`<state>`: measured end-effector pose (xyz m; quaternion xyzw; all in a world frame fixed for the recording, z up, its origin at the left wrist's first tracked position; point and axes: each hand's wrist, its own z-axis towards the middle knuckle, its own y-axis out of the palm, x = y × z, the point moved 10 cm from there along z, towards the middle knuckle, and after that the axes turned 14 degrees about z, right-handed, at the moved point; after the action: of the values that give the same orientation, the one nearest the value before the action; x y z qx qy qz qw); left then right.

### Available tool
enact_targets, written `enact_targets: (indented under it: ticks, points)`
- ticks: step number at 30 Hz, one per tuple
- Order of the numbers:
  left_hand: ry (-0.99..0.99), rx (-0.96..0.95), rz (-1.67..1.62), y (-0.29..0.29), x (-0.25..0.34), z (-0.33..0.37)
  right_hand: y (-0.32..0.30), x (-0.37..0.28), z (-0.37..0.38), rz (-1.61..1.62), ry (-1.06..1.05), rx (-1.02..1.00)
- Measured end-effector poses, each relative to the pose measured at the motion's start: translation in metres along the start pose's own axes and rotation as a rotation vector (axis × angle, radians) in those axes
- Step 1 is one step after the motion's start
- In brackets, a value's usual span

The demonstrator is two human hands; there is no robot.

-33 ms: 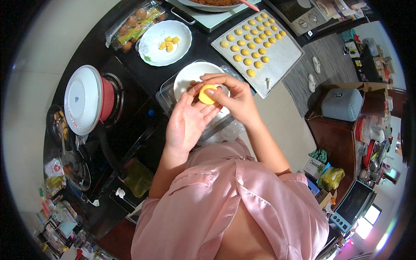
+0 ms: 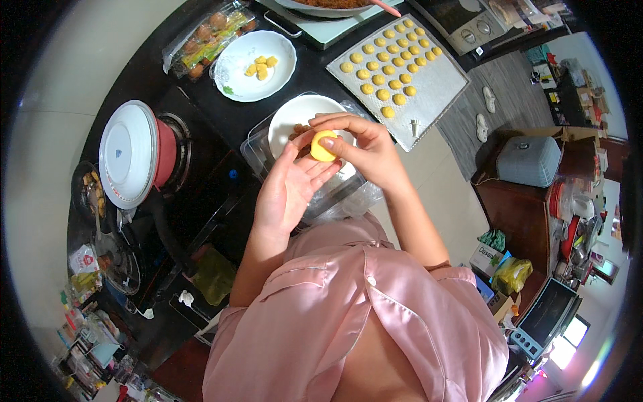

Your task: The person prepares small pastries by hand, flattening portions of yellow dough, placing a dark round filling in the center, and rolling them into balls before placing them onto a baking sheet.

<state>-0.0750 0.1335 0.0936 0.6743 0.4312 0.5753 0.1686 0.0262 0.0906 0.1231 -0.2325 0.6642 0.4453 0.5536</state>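
A flattened round of yellow dough (image 2: 323,147) is pinched in my right hand (image 2: 368,151), the thumb pressing on its face and the other fingers curled over its far side. My left hand (image 2: 281,191) lies palm up beside it, fingers stretched out behind and under the dough's left edge. Beneath both hands is a white bowl (image 2: 284,124) with small brown pieces, partly hidden by my fingers. Farther left, a white scalloped dish (image 2: 231,50) holds several yellow dough pieces. Rows of small yellow dough rounds (image 2: 379,80) sit on a metal baking tray (image 2: 435,94) at the far right.
A small metal piping tip (image 2: 415,127) stands on the tray's near corner. To the left, a red pot with a white lid (image 2: 124,154) occupies the stove. Packaged eggs (image 2: 207,40) lie at the back. Below the bowl is a clear plastic container (image 2: 253,151).
The dough round has turned slightly in my fingers and shifted a little right. My left hand has tilted slightly and eased down; my right hand has moved slightly right.
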Motion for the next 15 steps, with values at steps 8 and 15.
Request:
enact_targets:
  ticks: [8, 15]
  points:
    - [0.013, -0.008, 0.309, -0.004, 0.007, 0.001, 0.01, 0.015, -0.006, 0.142, 0.161, -0.107]
    - [-0.054, -0.004, 0.084, 0.003, -0.003, -0.007, 0.015, -0.008, -0.01, -0.327, 0.005, 0.009]
